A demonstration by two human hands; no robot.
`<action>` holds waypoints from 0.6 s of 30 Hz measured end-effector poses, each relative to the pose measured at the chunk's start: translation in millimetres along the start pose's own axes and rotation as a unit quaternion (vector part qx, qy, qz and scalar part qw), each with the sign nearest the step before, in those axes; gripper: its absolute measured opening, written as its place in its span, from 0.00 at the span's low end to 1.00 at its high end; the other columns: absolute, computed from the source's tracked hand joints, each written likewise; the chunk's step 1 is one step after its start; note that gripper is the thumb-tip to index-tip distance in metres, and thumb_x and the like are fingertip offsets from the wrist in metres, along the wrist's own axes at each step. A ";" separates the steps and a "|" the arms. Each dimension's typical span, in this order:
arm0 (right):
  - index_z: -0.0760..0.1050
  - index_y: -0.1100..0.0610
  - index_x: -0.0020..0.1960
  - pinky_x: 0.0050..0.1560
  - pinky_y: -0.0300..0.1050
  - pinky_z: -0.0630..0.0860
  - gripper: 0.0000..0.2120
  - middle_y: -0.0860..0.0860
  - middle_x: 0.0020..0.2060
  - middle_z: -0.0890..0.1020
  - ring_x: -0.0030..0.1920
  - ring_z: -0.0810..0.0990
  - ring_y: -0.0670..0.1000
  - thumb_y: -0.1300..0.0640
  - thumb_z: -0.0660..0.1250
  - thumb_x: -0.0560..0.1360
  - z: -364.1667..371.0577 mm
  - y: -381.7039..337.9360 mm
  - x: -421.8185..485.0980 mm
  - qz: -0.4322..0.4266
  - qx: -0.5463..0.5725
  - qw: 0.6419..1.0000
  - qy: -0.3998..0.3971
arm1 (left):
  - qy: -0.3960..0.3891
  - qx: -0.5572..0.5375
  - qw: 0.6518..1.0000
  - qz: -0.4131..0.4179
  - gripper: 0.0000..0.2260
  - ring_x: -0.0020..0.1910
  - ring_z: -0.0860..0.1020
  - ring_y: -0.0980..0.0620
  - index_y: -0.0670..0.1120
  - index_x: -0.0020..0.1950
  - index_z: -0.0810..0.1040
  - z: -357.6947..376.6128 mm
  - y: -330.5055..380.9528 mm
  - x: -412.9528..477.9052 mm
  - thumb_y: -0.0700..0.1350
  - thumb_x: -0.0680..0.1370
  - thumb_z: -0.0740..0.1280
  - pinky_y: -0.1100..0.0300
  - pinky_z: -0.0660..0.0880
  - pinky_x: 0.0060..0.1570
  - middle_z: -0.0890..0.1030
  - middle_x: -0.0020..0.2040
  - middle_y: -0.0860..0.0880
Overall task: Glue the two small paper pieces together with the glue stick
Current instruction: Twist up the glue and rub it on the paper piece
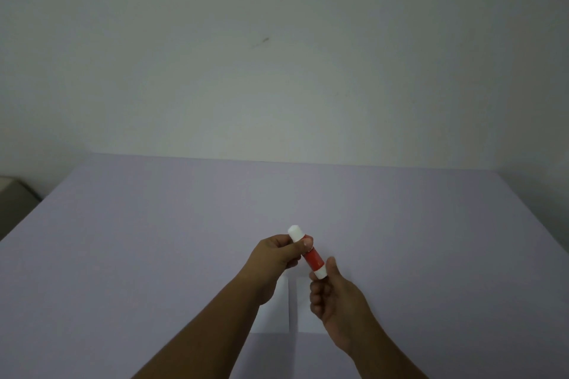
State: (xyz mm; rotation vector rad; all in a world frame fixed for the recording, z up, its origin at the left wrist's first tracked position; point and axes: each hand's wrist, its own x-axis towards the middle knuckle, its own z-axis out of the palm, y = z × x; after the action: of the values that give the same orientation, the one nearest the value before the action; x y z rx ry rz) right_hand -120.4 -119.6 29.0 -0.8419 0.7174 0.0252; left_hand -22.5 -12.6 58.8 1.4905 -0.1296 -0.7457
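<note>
A red glue stick [311,255] with a white cap on its far end and a white base is held tilted above the table. My left hand [278,254] grips the capped end between thumb and fingers. My right hand [334,301] pinches the white base. Two small white paper pieces lie flat side by side under my hands: the left piece [277,314] and the right piece [303,308], with a narrow gap between them. My arms hide parts of both.
The pale lilac table [154,255] reaches back to a plain wall [277,55]. A grey object [14,197] sits beyond the table's left edge.
</note>
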 end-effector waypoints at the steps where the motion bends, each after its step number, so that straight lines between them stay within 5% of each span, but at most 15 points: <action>1: 0.79 0.62 0.36 0.22 0.39 0.71 0.24 0.54 0.24 0.76 0.23 0.72 0.49 0.40 0.63 0.69 0.3 0.0 0.1 0.022 -0.001 1.000 -0.002 | -0.008 0.004 1.000 0.002 0.21 0.52 0.79 0.47 0.48 0.48 0.84 0.1 0.4 0.4 0.58 0.60 0.74 0.62 0.74 0.46 0.84 0.50 0.47; 3: 0.79 0.61 0.35 0.24 0.40 0.71 0.27 0.55 0.25 0.76 0.24 0.72 0.50 0.36 0.62 0.67 3.1 -0.3 0.7 0.035 -0.019 0.999 -0.001 | -0.010 0.008 1.000 0.004 0.21 0.51 0.79 0.48 0.48 0.48 0.84 -0.5 2.0 1.5 0.58 0.59 0.74 0.62 0.74 0.45 0.84 0.49 0.47; 6: 0.76 0.63 0.47 0.29 0.43 0.77 0.18 0.56 0.27 0.80 0.29 0.76 0.52 0.47 0.64 0.73 3.8 -1.0 4.2 -0.029 -0.026 0.999 0.012 | 0.014 0.006 1.000 -0.002 0.20 0.47 0.78 0.49 0.48 0.45 0.83 -2.8 3.2 2.9 0.58 0.59 0.74 0.62 0.74 0.43 0.84 0.46 0.47; 8: 0.76 0.63 0.47 0.27 0.41 0.77 0.14 0.55 0.26 0.80 0.27 0.77 0.50 0.51 0.65 0.74 3.8 -3.3 2.2 -0.039 -0.025 0.999 0.012 | 0.012 0.009 1.000 -0.001 0.20 0.46 0.78 0.49 0.49 0.45 0.84 -2.7 3.1 2.8 0.59 0.59 0.74 0.63 0.74 0.42 0.84 0.44 0.48; 13: 0.79 0.62 0.36 0.25 0.40 0.72 0.27 0.55 0.26 0.76 0.25 0.73 0.50 0.38 0.60 0.71 4.6 -3.7 -0.4 0.035 -0.021 0.999 -0.007 | -0.010 0.024 1.000 0.004 0.24 0.49 0.78 0.49 0.47 0.49 0.84 -2.0 4.8 2.1 0.60 0.58 0.74 0.62 0.74 0.45 0.84 0.49 0.47; 16: 0.76 0.62 0.48 0.32 0.43 0.77 0.16 0.57 0.31 0.80 0.31 0.76 0.52 0.49 0.63 0.74 5.4 -1.6 2.3 -0.047 -0.028 0.998 0.009 | 0.003 0.021 1.000 0.002 0.22 0.46 0.78 0.50 0.48 0.46 0.84 -3.2 5.2 1.9 0.59 0.59 0.73 0.63 0.74 0.43 0.84 0.46 0.47; 18: 0.76 0.63 0.46 0.29 0.41 0.77 0.13 0.56 0.28 0.80 0.28 0.76 0.51 0.52 0.64 0.74 6.0 -2.0 0.8 -0.050 -0.023 0.998 0.010 | 0.003 0.019 1.000 -0.002 0.19 0.46 0.78 0.50 0.49 0.44 0.84 -2.4 5.2 1.2 0.59 0.59 0.73 0.63 0.74 0.43 0.84 0.45 0.49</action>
State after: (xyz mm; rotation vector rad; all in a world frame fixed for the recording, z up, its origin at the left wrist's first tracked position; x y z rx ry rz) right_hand -115.7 -117.1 32.6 -0.9227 0.6952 -0.0567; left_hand -18.4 -11.7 62.9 1.5301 -0.1368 -0.7462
